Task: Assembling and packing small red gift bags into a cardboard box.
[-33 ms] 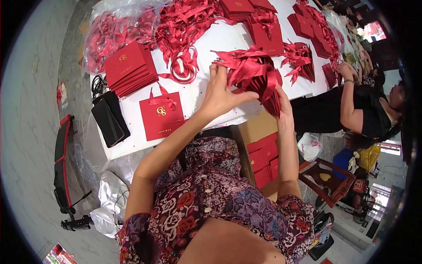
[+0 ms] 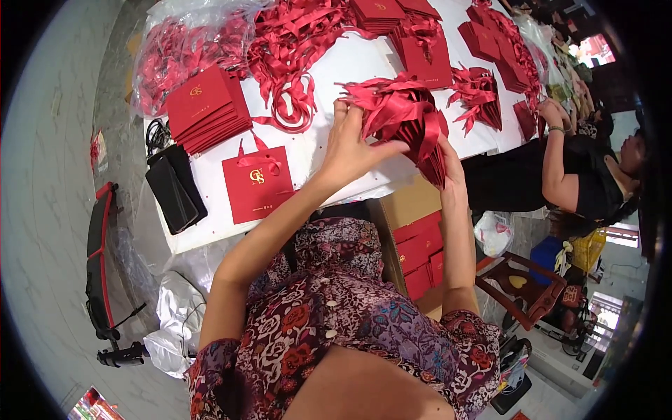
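A bundle of small red paper gift bags (image 2: 428, 155), fanned along their edges, is held above the table's front edge. Glossy red ribbon handles (image 2: 399, 105) spill over its top. My right hand (image 2: 452, 164) grips the bundle from the right side, its fingers partly hidden behind the bags. On the left, my left hand (image 2: 353, 143) touches the ribbons with its fingertips, the thumb stretched out apart across the front. Nearer my left forearm, a single red bag (image 2: 255, 185) with gold print and a ribbon handle lies flat.
On the white table (image 2: 322, 80) are a stack of red bags (image 2: 206, 112), loose ribbons (image 2: 290, 42) and a black phone (image 2: 171, 192). Another ribboned bundle (image 2: 479, 98) stands to the right. Below the edge is a cardboard box (image 2: 406, 203) of red bags. A co-worker (image 2: 581, 168) works at right.
My left thumb has shifted slightly upward. Otherwise the bundle and both hands look the same.
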A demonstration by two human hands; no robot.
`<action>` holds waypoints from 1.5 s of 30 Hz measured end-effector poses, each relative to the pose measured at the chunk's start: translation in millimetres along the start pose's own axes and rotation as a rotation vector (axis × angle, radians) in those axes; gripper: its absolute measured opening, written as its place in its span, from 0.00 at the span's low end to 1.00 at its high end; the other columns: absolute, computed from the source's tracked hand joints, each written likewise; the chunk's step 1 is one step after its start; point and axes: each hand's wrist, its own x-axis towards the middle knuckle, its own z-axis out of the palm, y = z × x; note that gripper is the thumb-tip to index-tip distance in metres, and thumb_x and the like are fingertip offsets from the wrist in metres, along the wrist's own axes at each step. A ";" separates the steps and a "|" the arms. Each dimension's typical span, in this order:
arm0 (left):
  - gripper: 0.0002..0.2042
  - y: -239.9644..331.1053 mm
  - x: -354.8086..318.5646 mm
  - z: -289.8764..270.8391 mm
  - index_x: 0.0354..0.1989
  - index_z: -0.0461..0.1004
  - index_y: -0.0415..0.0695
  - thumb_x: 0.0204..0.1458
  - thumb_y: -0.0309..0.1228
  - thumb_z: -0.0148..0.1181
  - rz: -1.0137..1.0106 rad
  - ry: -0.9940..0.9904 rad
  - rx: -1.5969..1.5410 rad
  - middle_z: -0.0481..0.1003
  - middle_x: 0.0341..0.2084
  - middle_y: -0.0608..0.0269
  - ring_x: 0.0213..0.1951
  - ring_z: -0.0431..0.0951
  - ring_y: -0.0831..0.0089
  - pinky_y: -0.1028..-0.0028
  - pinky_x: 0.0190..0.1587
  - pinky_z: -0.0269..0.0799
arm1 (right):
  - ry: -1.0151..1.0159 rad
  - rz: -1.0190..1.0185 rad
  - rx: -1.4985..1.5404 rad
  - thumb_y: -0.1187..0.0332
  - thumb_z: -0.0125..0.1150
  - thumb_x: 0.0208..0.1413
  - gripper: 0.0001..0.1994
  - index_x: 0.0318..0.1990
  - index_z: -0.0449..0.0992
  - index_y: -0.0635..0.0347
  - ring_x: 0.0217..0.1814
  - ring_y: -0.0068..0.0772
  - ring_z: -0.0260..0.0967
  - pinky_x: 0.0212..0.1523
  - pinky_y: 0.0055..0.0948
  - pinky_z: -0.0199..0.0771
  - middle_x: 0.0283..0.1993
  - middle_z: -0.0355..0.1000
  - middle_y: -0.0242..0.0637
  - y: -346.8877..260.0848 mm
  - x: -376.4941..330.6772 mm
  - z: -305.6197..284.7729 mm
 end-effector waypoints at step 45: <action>0.23 -40.8 -16.7 13.7 0.45 0.72 0.38 0.37 0.29 0.68 -0.246 -0.073 -0.256 0.73 0.37 0.54 0.39 0.76 0.60 0.66 0.45 0.73 | 0.259 -0.020 -0.009 0.60 0.64 0.59 0.21 0.56 0.72 0.60 0.54 0.34 0.75 0.56 0.35 0.77 0.56 0.75 0.40 53.9 -46.6 11.0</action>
